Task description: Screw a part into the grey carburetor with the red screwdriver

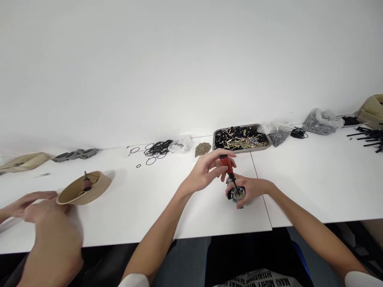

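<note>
Screwdriver (228, 164), red handle, tip down in small metal part (236, 194) near worktop (185, 207) front edge, centre. Left hand (206, 171) fingers closed on the handle; right hand (249, 190) gripping the part. White worktop, plain white wall (191, 59) behind. Left to right: another person's hands (38, 207) at front left edge, tan bowl (85, 188) with small tool inside, loose black O-rings (157, 149) at back edge, brass bits pile (202, 148), metal tray (241, 138) of black and brass parts, clear bags (321, 120) of dark pieces back right.
</note>
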Action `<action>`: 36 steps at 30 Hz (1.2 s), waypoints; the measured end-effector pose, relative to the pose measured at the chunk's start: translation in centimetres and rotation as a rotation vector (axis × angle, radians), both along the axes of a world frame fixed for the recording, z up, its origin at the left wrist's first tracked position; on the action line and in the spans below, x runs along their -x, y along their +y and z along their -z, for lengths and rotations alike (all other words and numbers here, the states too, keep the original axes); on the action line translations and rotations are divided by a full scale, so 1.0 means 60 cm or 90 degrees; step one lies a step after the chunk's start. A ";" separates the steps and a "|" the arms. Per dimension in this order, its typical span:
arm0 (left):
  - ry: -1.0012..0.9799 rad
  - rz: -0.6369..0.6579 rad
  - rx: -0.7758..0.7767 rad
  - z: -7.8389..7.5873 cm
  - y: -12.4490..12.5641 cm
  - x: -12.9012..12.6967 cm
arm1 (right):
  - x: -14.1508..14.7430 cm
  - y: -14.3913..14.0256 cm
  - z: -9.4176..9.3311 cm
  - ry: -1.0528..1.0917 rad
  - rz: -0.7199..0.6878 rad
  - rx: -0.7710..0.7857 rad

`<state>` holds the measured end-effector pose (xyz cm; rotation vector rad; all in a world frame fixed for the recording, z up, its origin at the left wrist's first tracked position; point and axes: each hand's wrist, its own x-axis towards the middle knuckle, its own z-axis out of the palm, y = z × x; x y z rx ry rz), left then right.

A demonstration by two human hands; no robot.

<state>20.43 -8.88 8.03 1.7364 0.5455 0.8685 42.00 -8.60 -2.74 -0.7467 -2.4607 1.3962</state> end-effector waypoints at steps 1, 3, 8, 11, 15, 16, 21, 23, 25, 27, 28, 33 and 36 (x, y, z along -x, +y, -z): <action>0.012 0.006 -0.027 -0.001 0.004 -0.003 | 0.000 0.000 0.000 0.000 -0.002 -0.001; 0.023 -0.027 -0.084 -0.002 0.010 -0.011 | 0.000 0.000 -0.001 -0.003 -0.004 -0.005; -0.008 -0.045 -0.085 -0.003 0.013 -0.019 | 0.001 0.000 0.001 0.017 -0.002 -0.016; -0.016 -0.010 -0.055 -0.003 0.009 -0.020 | 0.000 0.000 0.003 0.009 -0.001 -0.016; -0.103 -0.063 -0.053 0.006 0.005 -0.028 | -0.001 0.000 0.003 0.005 0.003 -0.017; -0.114 -0.052 -0.038 0.009 0.004 -0.030 | -0.001 0.001 0.003 0.005 0.003 -0.016; -0.130 -0.074 -0.045 0.017 0.000 -0.035 | 0.004 0.001 0.006 -0.001 0.003 -0.012; -0.147 -0.108 -0.032 0.018 -0.002 -0.036 | 0.000 0.001 0.001 -0.031 0.001 -0.009; -0.149 -0.092 0.011 0.017 -0.004 -0.036 | -0.013 0.002 -0.017 -0.089 0.004 -0.006; -0.141 -0.050 0.042 0.017 -0.005 -0.035 | -0.036 0.003 -0.053 -0.114 0.036 -0.012; -0.134 -0.037 0.044 0.016 -0.006 -0.035 | -0.049 0.003 -0.077 -0.093 0.071 -0.022; -0.126 -0.100 0.010 0.018 -0.006 -0.044 | -0.072 -0.015 -0.221 0.196 0.317 -0.175; -0.167 -0.098 0.045 0.016 -0.007 -0.049 | -0.044 -0.029 -0.276 0.158 0.237 -0.250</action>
